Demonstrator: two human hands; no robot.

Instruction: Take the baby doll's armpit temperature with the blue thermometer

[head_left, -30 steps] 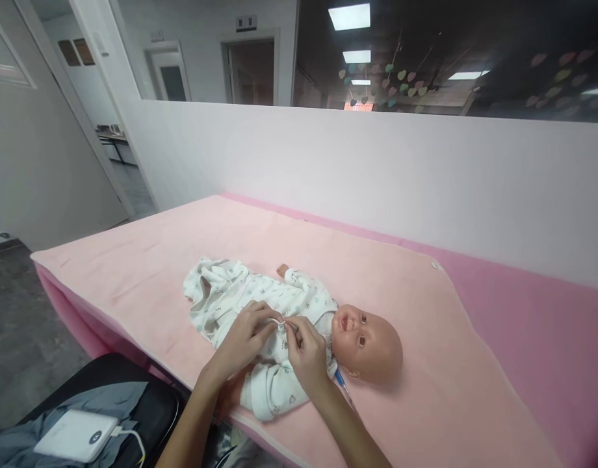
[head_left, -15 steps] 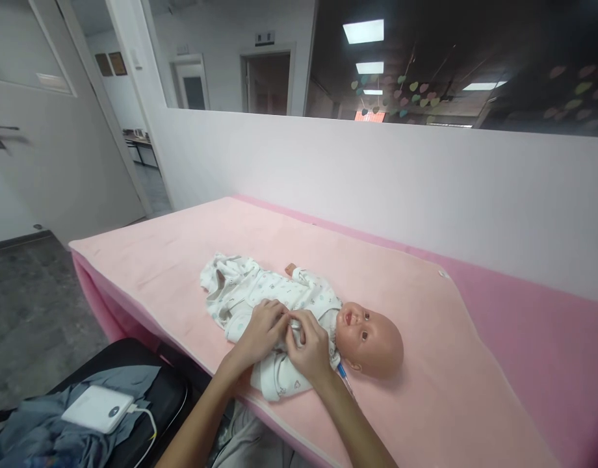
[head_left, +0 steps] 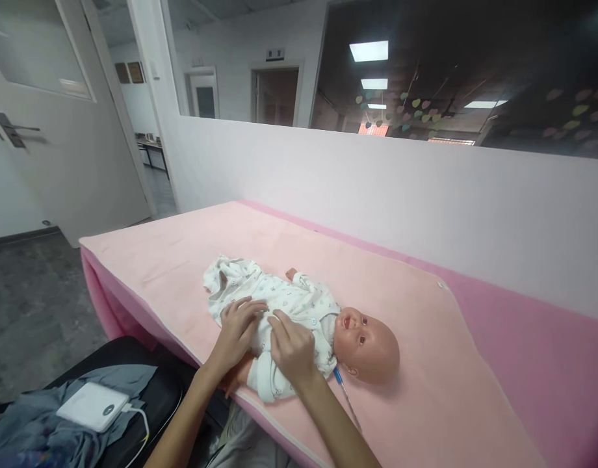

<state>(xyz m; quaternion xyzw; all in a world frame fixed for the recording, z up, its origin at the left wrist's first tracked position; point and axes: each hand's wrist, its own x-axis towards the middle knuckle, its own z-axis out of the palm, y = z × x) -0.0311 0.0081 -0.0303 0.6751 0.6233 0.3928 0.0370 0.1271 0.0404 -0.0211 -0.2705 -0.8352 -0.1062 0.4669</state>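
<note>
A baby doll point(head_left: 370, 344) lies on its back, its head toward the right. It wears a white baby romper point(head_left: 279, 296) with a small print and a round button near the collar. My left hand point(head_left: 239, 328) is on the romper's lower front, fingers bent over the cloth with their tips close to my right hand. My right hand point(head_left: 293, 348) pinches the front of the romper at the belly; its fingertips are partly hidden. Below my left wrist a bare doll leg point(head_left: 240, 374) shows. One doll hand point(head_left: 290, 273) sticks out of the far sleeve.
A pink padded sheet point(head_left: 426, 403) covers the table. A blue-tipped, thin pen-like item point(head_left: 338, 377) lies beside the doll's neck. At lower left, a white power bank point(head_left: 91, 406) with a cable rests on grey cloth over a black chair point(head_left: 118, 364). A white wall point(head_left: 377, 188) rises behind.
Both hands have shifted left along the romper, from the chest toward the belly. The button near the collar and the bare leg now show. The view has tilted slightly up.
</note>
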